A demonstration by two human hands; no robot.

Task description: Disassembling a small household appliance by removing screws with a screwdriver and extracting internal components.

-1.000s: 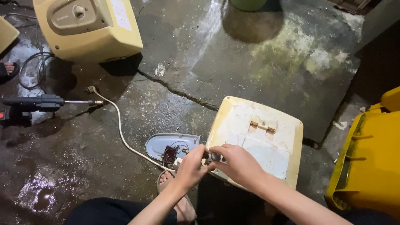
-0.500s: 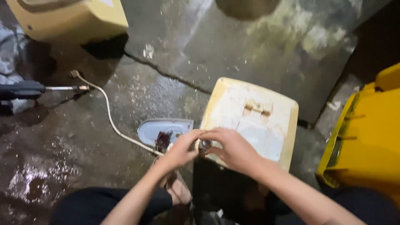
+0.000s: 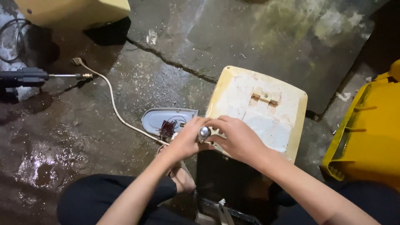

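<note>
Down low, both hands meet over a small shiny metal knob (image 3: 204, 133) at the near edge of the yellowed plastic panel (image 3: 260, 109) — left hand (image 3: 186, 141) and right hand (image 3: 237, 139) pinch it together, 2 grips closed tight.

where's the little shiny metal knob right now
In the head view the shiny metal knob sits low of centre, pinched between the left hand and right hand, at the near edge of the cream plastic housing.
</note>
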